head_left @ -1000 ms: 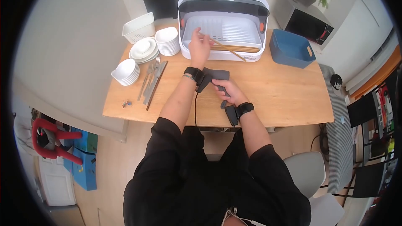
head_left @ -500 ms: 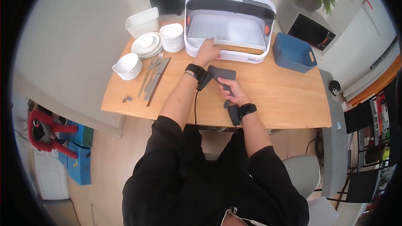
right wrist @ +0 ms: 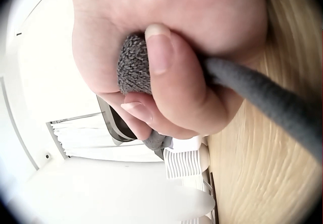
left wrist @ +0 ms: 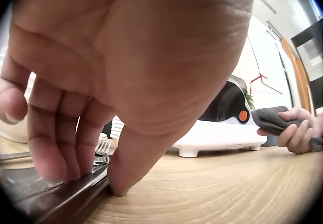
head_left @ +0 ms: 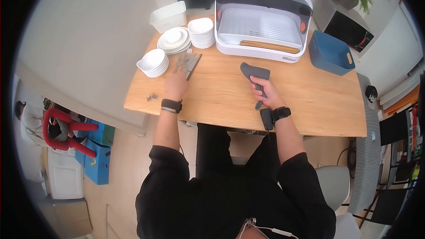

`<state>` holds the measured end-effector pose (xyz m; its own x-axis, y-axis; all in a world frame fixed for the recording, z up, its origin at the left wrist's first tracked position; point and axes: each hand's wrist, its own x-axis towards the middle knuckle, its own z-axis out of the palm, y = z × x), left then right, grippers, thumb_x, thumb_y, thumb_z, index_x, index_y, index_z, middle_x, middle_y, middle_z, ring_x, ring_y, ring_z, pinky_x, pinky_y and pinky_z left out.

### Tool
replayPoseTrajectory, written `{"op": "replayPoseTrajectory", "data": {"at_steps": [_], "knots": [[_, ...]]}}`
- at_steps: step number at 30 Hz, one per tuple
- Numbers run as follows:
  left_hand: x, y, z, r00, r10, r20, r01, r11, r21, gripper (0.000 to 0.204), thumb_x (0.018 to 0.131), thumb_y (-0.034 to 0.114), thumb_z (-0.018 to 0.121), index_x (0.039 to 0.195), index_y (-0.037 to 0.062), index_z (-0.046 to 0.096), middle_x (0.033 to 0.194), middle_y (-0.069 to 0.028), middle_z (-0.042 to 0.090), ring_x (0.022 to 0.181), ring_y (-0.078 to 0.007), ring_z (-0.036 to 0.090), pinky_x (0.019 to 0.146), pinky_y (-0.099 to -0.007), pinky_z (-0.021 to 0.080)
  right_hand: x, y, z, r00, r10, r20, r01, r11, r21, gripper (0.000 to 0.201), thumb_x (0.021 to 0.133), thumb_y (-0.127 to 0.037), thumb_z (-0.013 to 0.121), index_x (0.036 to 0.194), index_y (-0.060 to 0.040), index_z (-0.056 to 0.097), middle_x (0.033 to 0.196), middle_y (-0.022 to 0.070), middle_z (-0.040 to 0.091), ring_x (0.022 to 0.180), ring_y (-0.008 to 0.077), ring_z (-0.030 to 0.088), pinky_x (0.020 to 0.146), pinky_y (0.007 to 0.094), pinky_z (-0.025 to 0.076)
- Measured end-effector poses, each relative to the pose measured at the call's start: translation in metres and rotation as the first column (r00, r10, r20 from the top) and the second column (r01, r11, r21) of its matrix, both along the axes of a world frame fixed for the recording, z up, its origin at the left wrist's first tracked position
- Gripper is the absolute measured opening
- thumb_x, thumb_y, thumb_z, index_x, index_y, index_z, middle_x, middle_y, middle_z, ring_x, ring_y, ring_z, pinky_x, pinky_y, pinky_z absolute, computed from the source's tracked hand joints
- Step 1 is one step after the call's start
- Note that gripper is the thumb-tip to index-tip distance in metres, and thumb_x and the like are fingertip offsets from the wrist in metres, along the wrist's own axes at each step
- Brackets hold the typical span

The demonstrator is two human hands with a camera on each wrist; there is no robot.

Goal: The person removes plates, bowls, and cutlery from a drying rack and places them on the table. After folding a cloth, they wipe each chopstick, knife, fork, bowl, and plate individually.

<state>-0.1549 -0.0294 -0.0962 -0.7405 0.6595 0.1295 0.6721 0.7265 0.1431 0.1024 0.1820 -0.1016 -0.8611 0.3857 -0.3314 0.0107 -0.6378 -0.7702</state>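
In the head view my left hand [head_left: 176,85] reaches down over the cutlery at the table's left. The left wrist view shows its thumb and fingertips on either side of a knife [left wrist: 83,196] with a dark, shiny side, pinching it near the tabletop. Forks [head_left: 180,62] lie beside it, partly hidden by the hand. My right hand [head_left: 271,94] grips a bunched dark grey cloth [head_left: 256,71] above the table. Up close the cloth [right wrist: 133,65] looks fuzzy, and a grey strip [right wrist: 262,88] trails from the fist.
A white dish cabinet [head_left: 261,52] with its lid raised holds chopsticks [head_left: 270,46] along the front. Stacked white bowls [head_left: 152,62], plates [head_left: 166,46] and dishes [head_left: 201,33] stand left, with a white basket [head_left: 169,17] behind. A blue bin [head_left: 330,57] is right; small bits [head_left: 152,97] lie front left.
My left hand has let go of the chopsticks, which now lie in the cabinet, and moved left and nearer to the cutlery. The right hand still holds the cloth. The head view has shifted.
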Motion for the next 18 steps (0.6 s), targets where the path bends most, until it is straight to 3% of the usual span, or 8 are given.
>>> {"op": "replayPoseTrajectory", "data": {"at_steps": [2,6,8,13,15,16,18], "knots": [[0.001,0.000,-0.006,0.991,-0.054,-0.122,0.048,0.998,-0.051,0.015,0.085,0.012,0.057,0.079,0.0044,0.069,0.079,-0.0172,0.070,0.073,-0.0347,0.070,0.061,-0.0430,0.056,0.000,0.000,-0.002,1.000,-0.007,-0.009,0.007,1.000,-0.006,0.020,0.091,-0.022,0.066,0.088,-0.0085,0.051,0.069,-0.0001,0.053,0.044,0.0029,0.039,0.032,0.0178,0.024],[0.016,0.002,-0.008,0.962,-0.129,-0.241,0.110,0.990,-0.089,0.014,0.084,0.014,0.060,0.078,0.0032,0.067,0.076,-0.0181,0.068,0.072,-0.0341,0.069,0.062,-0.0426,0.055,0.001,-0.001,0.000,0.999,-0.047,-0.020,0.046,0.999,-0.015,0.020,0.089,-0.021,0.067,0.085,-0.0097,0.051,0.067,0.0003,0.053,0.043,0.0045,0.041,0.032,0.0192,0.023],[0.025,0.002,-0.001,0.903,-0.177,-0.391,0.128,0.981,-0.149,0.014,0.084,0.007,0.058,0.075,0.0104,0.069,0.071,-0.0101,0.069,0.069,-0.0254,0.071,0.054,-0.0371,0.056,0.000,0.001,-0.003,0.998,-0.049,-0.028,0.049,0.999,-0.023,0.019,0.089,-0.021,0.067,0.085,-0.0097,0.051,0.067,0.0003,0.053,0.043,0.0046,0.041,0.032,0.0193,0.023],[0.043,-0.003,0.019,0.877,-0.254,-0.408,0.238,0.967,-0.091,0.005,0.082,0.005,0.059,0.083,0.0065,0.063,0.076,-0.0108,0.066,0.071,-0.0274,0.069,0.057,-0.0394,0.055,0.005,0.007,0.003,0.994,-0.092,-0.054,0.089,0.994,-0.059,0.019,0.090,-0.021,0.066,0.087,-0.0098,0.052,0.067,0.0004,0.053,0.043,0.0042,0.040,0.032,0.0190,0.024],[0.062,-0.003,0.040,0.844,-0.431,-0.319,0.475,0.877,0.072,0.007,0.082,0.001,0.056,0.088,0.0031,0.058,0.083,-0.0132,0.062,0.074,-0.0308,0.066,0.061,-0.0408,0.054,0.013,0.012,0.007,0.986,-0.056,-0.155,0.020,0.975,-0.222,0.018,0.091,-0.022,0.065,0.088,-0.0095,0.052,0.068,0.0007,0.053,0.043,0.0030,0.039,0.032,0.0181,0.023],[0.070,-0.002,0.047,0.840,-0.486,-0.240,0.518,0.851,0.090,0.013,0.081,-0.002,0.054,0.094,0.0000,0.056,0.090,-0.0151,0.059,0.078,-0.0331,0.064,0.065,-0.0409,0.053,0.016,0.013,0.009,0.985,-0.072,-0.158,0.034,0.973,-0.229,0.018,0.091,-0.022,0.065,0.088,-0.0095,0.052,0.068,0.0007,0.053,0.043,0.0030,0.039,0.032,0.0181,0.023],[0.084,0.001,0.060,0.822,-0.519,-0.233,0.553,0.826,0.110,0.017,0.081,-0.003,0.054,0.097,-0.0002,0.057,0.092,-0.0150,0.058,0.080,-0.0330,0.064,0.066,-0.0410,0.053,0.021,0.016,0.013,0.982,-0.027,-0.188,-0.019,0.971,-0.238,0.018,0.092,-0.023,0.063,0.089,-0.0093,0.052,0.069,0.0012,0.053,0.043,0.0021,0.038,0.032,0.0171,0.023]]}}
